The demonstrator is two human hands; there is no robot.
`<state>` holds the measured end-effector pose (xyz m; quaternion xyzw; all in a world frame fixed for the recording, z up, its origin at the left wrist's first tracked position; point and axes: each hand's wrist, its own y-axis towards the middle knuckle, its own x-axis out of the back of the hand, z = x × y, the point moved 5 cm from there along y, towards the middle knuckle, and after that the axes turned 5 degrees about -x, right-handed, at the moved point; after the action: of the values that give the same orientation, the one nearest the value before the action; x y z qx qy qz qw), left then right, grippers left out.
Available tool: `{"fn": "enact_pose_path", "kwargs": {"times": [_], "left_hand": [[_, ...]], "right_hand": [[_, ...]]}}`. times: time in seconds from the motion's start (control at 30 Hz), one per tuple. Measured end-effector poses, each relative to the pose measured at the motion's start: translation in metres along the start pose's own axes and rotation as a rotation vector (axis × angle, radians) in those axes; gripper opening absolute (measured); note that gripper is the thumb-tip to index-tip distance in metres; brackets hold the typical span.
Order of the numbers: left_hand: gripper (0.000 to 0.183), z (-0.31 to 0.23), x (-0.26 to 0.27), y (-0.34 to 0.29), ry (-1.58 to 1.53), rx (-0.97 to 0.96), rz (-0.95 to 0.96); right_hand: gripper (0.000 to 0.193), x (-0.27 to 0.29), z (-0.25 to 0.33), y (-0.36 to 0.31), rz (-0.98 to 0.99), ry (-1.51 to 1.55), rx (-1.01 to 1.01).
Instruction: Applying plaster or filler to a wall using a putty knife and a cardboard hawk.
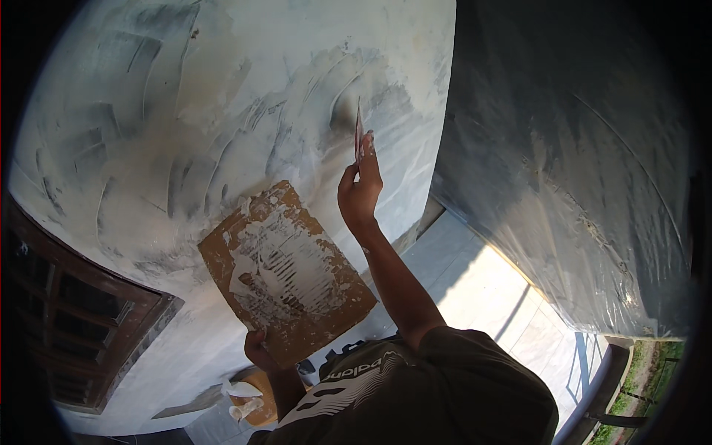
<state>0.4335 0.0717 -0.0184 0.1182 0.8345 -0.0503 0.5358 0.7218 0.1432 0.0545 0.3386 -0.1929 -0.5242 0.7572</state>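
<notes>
My left hand (257, 348) grips the lower left edge of a brown, cardboard-like board (337, 320). White putty (278, 259) covers much of its face in ridged smears. Raised in front of the wall, my right hand (361, 191) is closed on a thin scraper (360, 132). I see its blade nearly edge-on, pointing up, and cannot tell whether it touches the wall. The wall (222, 96) carries patchy white and grey coating with curved stroke marks. Part of the board's lower edge overlaps my left forearm.
A brown wooden framed window (81, 311) is set in the wall at the lower left. Clear plastic sheeting (578, 178) hangs on the right. Below lie sunlit floor tiles (512, 311) and a brown item with white scraps (256, 397). Grass (653, 378) shows beyond the floor's edge.
</notes>
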Motion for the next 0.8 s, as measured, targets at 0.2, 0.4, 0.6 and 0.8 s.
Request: {"fn": "enact_pose_path", "kwargs": {"times": [0.2,0.4,0.6,0.8], "left_hand": [[0.059,0.003,0.008,-0.003,-0.042,0.028,0.046],[0.06,-0.016,0.007,-0.012,-0.044,0.026,0.092],[0.06,-0.019,0.012,-0.011,-0.048,0.019,0.083],[0.061,-0.012,0.008,-0.006,-0.044,0.023,0.086]], "right_hand": [[0.057,-0.02,-0.021,0.065,0.005,-0.14,0.11],[0.061,-0.05,-0.016,0.024,0.096,-0.159,0.216],[0.061,-0.05,-0.024,0.0,0.119,-0.183,0.237],[0.06,-0.041,-0.046,-0.028,0.215,-0.217,0.174]]}}
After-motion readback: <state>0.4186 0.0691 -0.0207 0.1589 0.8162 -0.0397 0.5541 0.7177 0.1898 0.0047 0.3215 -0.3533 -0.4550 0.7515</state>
